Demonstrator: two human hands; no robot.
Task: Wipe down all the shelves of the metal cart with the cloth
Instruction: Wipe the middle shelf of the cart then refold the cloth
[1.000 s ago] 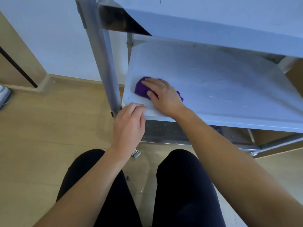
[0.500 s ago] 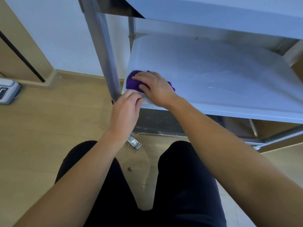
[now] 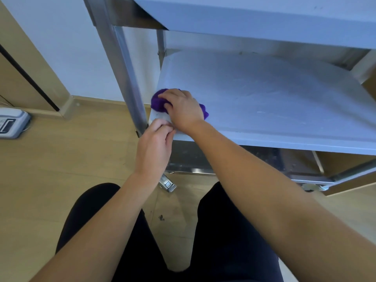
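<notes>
- Left: grey device [image 3: 12, 124] on the floor by the wall, one only; not part of the job.
- Cart leg [image 3: 124, 78], one front post in full view, a second thinner post behind it.
- Left hand [image 3: 154, 145] curled at the shelf's front left corner, fingertips on the rim; whether truly gripping, cannot tell. Best kept there as a brace against rolling.
- Purple cloth [image 3: 157, 101], one, bunched on the middle shelf [image 3: 264, 102] at its front left corner, hard against the leg.
- Right hand [image 3: 182, 108] pressing flat on top of the cloth, fingers closed over it. Firm even pressure, overlapping strokes rightward, right into edges and back corners.
- Shelves counted: three visible, top, middle, lowest.
- Hands: two.
</notes>
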